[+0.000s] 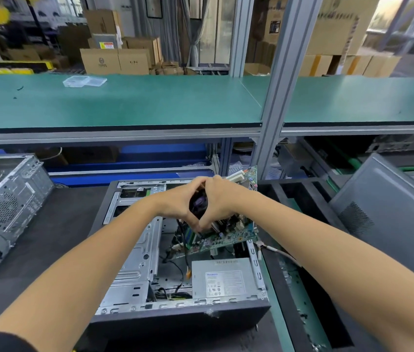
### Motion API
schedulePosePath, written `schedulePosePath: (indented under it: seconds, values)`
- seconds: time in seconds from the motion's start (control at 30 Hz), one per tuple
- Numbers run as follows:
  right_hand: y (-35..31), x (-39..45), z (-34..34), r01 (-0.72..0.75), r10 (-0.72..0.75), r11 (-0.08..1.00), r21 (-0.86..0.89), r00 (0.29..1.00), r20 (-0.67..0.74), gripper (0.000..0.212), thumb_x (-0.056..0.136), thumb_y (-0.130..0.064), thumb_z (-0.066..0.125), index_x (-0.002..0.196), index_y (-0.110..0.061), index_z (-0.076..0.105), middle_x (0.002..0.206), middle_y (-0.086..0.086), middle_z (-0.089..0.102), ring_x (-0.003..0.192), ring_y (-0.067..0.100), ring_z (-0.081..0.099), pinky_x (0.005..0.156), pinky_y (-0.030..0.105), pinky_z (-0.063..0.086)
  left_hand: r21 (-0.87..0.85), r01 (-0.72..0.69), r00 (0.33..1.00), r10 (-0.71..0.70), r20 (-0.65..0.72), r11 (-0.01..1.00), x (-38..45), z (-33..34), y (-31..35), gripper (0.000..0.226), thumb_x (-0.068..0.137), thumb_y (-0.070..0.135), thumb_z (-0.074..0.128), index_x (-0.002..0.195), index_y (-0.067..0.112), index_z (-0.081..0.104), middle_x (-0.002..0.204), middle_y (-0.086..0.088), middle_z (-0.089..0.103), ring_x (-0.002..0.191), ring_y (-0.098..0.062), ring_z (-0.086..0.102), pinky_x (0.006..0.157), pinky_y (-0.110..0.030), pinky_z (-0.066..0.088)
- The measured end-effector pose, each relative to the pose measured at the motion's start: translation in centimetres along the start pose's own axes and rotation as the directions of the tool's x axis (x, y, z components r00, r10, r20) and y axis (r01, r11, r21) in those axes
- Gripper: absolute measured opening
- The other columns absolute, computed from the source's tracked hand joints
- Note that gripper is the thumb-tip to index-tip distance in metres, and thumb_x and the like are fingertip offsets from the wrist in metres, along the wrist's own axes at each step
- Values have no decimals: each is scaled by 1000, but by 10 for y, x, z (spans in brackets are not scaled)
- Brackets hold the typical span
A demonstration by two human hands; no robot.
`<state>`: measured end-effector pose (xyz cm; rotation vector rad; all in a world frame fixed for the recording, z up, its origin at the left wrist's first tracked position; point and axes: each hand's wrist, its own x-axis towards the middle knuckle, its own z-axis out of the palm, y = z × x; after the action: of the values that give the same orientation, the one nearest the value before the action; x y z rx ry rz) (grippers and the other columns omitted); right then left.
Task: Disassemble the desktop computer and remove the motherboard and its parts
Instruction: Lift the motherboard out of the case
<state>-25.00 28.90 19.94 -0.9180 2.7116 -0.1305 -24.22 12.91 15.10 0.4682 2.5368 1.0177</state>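
Both hands (201, 201) cupped together, arms outstretched

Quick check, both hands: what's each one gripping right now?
Left hand: closed on the CPU cooler fan on the tilted motherboard.
Right hand: closed on the same fan, opposite side.

A green shelf (124, 102) runs across the scene above the dark tabletop (56, 224), carried on a grey aluminium post (274, 102) right of centre. A clear plastic tray (84, 81) lies on the shelf, far left. Beyond it stand stacked cardboard boxes (114, 60), more of them far right behind clear panels. Grey curtains (190, 29) hang in the far middle. Blue bins (134, 161) sit under the shelf. A yellow rail (2, 69) shows far left. The light is even and indoor.
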Motion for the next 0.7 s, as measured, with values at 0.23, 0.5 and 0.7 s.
schedulePosePath:
  seconds: [0.23,0.5,0.7]
  values:
    - [18,-18,-29,12,-12,1000,-19,1000,15,76,55,-57,84,106,-7,59,102,3,61,87,19,60,77,34,56,8,-54,997,54,-55,999,11,-6,27,108,57,23,91,143,31,26,128,12,49,113,-9,52,94,-23,45]
    - [48,-37,-57,-21,21,1000,9,1000,13,74,54,-52,86,105,-11,51,92,-2,60,85,17,59,75,32,55,-64,-128,988,122,-91,990,25,-6,65,106,52,33,89,142,29,32,132,15,49,114,12,46,87,-1,35]
    - [63,-56,-84,-22,22,1000,-7,999,-34,73,54,-52,86,106,-11,56,96,-1,64,84,14,59,69,27,50,-66,-197,973,187,-132,978,33,-12,97,106,52,33,89,142,27,35,129,17,51,111,15,49,84,-2,38]
